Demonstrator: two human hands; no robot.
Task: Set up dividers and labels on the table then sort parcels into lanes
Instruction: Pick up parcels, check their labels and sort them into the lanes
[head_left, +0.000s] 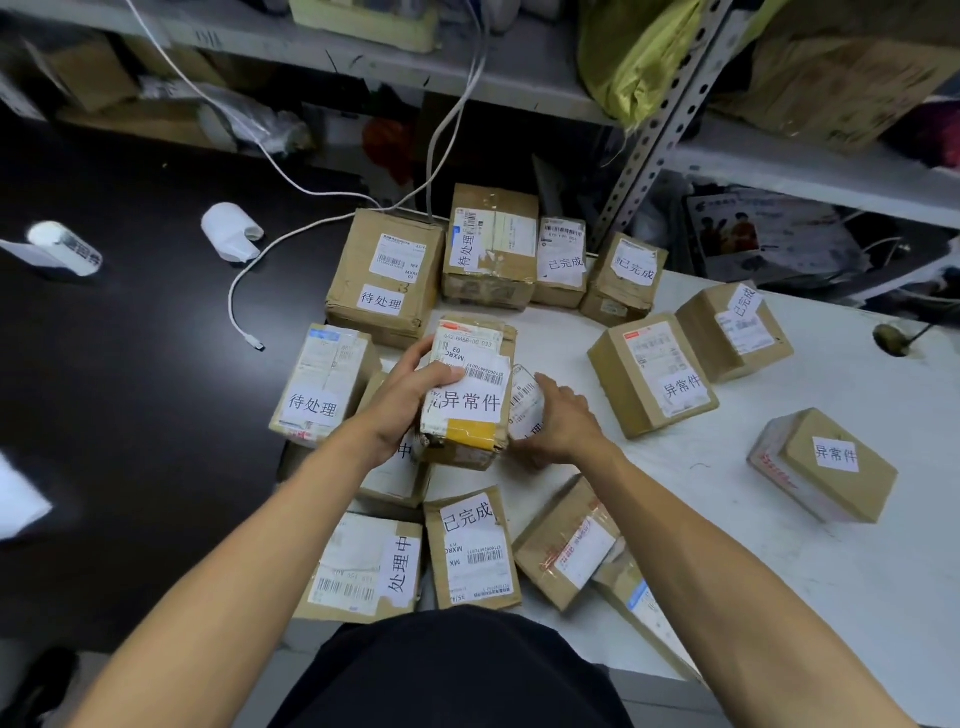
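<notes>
My left hand (410, 395) grips the left side of a brown parcel labelled 异常件 (467, 400), held just above the white table (779, 545). Beside it my right hand (558, 421) curls round a smaller parcel wrapped in clear tape (525, 402). Several labelled cardboard parcels surround them: two marked 待处理 (384, 275) (322, 384) at the left, two marked 已完成 (561, 262) (626, 278) at the back, and three marked 异常件 (654, 374) (735, 330) (826, 465) on the right. No dividers are visible.
Near my body lie parcels marked 处理中 (363, 566) and 已完成 (470, 548), plus an unlabelled one (566, 543). A white cable (239, 291) and label rolls (231, 231) (65, 254) lie on the dark surface at the left. Metal shelving (660, 119) stands behind.
</notes>
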